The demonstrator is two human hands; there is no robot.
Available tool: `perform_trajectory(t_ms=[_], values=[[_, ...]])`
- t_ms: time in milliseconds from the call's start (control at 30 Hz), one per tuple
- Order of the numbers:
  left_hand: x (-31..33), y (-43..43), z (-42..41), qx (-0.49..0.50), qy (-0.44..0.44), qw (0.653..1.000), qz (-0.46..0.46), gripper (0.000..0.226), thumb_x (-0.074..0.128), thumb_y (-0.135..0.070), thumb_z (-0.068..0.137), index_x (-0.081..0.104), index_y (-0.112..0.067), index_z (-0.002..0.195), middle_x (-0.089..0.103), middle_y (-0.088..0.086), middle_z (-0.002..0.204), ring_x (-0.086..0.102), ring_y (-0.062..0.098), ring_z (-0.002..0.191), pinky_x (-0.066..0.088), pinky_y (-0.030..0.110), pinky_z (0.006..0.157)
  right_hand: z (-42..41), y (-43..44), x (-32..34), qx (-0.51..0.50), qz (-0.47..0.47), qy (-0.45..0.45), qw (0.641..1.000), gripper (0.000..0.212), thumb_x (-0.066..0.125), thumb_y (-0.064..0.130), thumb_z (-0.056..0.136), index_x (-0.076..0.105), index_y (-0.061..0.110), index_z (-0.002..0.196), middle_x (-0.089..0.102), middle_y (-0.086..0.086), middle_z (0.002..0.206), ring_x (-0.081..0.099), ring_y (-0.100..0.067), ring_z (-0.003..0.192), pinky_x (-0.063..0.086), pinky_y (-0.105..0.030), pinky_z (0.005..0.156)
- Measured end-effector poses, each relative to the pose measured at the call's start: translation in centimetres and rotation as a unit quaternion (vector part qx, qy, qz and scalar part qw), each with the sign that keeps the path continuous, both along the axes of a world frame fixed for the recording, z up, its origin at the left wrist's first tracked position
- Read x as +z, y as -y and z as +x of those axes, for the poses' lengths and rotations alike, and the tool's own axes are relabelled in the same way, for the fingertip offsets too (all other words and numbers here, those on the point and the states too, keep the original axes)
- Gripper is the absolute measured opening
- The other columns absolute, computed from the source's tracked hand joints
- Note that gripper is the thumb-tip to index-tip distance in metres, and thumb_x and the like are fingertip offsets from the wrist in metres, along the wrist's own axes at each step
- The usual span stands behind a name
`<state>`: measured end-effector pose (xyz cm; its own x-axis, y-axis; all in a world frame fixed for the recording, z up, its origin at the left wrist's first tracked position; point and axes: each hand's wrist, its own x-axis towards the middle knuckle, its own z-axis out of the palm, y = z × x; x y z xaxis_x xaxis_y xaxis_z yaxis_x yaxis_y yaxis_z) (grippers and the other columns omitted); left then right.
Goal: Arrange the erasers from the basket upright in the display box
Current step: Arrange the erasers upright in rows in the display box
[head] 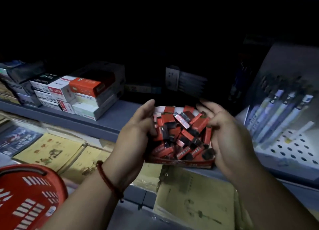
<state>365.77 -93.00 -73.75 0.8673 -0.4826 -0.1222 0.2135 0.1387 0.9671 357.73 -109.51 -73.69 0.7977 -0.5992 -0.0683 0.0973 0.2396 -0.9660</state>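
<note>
box (181, 162) of jumbled erasers (181, 131) on shelf (103, 124)
left hand (138, 133) and right hand (226, 138) grasp its sides, fingers curled

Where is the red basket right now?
In the head view the red basket sits at the bottom left corner, just below the yellow booklets and lower left of the left hand; the display box is up to its right.
</note>
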Motion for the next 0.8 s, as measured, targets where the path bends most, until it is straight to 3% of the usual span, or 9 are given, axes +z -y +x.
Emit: perform_trajectory(t_ms=[100, 200, 300, 400, 500, 667, 800], values=[[-0.1, -0.2, 0.0, -0.007, 0.003, 1.0, -0.003, 0.084, 0.032, 0.019, 0.082, 0.05, -0.029, 0.149, 0.062, -0.012, 0.142, 0.06, 0.004, 0.128, 0.048, 0.032, 0.103, 0.0, 0.0, -0.2, 0.009, -0.106, -0.049, 0.993, 0.047, 0.04, 0.006, 0.101, 0.056, 0.029, 0.139, 0.066, 0.018, 0.13, 0.062, -0.004, 0.121, 0.049, -0.041, 0.107], [0.0, -0.8, 0.3, -0.022, -0.024, 0.998, -0.047, 0.085, 0.035, 0.025, 0.081, 0.052, -0.026, 0.146, 0.065, -0.006, 0.139, 0.061, 0.01, 0.129, 0.048, 0.032, 0.103, -0.2, -0.1, -0.3, 0.02, -0.165, -0.054, 0.985, 0.038, 0.043, 0.013, 0.106, 0.056, 0.039, 0.13, 0.064, 0.025, 0.128, 0.06, 0.005, 0.118, 0.047, -0.036, 0.109], [0.1, -2.0, 1.1, -0.071, 0.003, 0.996, -0.062, 0.081, 0.059, 0.025, 0.071, 0.057, -0.018, 0.14, 0.07, -0.002, 0.134, 0.064, 0.011, 0.127, 0.053, 0.032, 0.106, -0.6, 0.0, -0.5, -0.012, -0.175, -0.049, 0.983, 0.03, 0.05, 0.016, 0.104, 0.063, 0.036, 0.123, 0.068, 0.021, 0.121, 0.064, 0.003, 0.113, 0.049, -0.038, 0.106], [-0.1, -3.4, 1.6, -0.107, 0.068, 0.992, -0.012, 0.063, 0.066, 0.009, 0.072, 0.062, -0.01, 0.132, 0.072, 0.0, 0.13, 0.068, 0.013, 0.121, 0.055, 0.029, 0.098, -1.2, 0.0, -0.4, -0.037, -0.214, -0.051, 0.975, 0.025, 0.053, 0.025, 0.103, 0.066, 0.035, 0.122, 0.071, 0.022, 0.112, 0.065, 0.006, 0.105, 0.051, -0.032, 0.1], [-0.8, -4.2, 1.8, -0.079, 0.139, 0.986, 0.043, 0.042, 0.074, -0.002, 0.072, 0.073, -0.007, 0.113, 0.073, 0.0, 0.123, 0.073, 0.014, 0.104, 0.06, 0.023, 0.077, -1.6, -0.4, -0.3, -0.036, -0.298, -0.045, 0.953, 0.027, 0.051, 0.031, 0.103, 0.06, 0.036, 0.128, 0.067, 0.021, 0.117, 0.061, 0.008, 0.11, 0.049, -0.021, 0.093], [-1.4, -4.6, 2.0, -0.081, 0.182, 0.979, 0.052, 0.028, 0.077, -0.012, 0.074, 0.077, -0.008, 0.102, 0.058, 0.035, 0.084, 0.057, 0.026, 0.071, 0.055, 0.024, 0.067, -2.2, -1.1, 0.2, -0.03, -0.502, 0.022, 0.864, 0.029, 0.054, 0.022, 0.103, 0.059, 0.023, 0.131, 0.051, 0.014, 0.138, 0.049, 0.001, 0.13, 0.049, -0.027, 0.101], [-1.4, -4.3, 2.0, -0.071, 0.165, 0.983, 0.031, 0.022, 0.076, -0.012, 0.076, 0.075, -0.007, 0.097, 0.065, 0.02, 0.079, 0.06, 0.02, 0.069, 0.054, 0.022, 0.062, -2.3, -1.3, 0.5, -0.022, -0.52, 0.085, 0.85, 0.024, 0.055, 0.012, 0.098, 0.067, 0.013, 0.118, 0.059, 0.009, 0.131, 0.056, -0.005, 0.125, 0.055, -0.028, 0.092]])
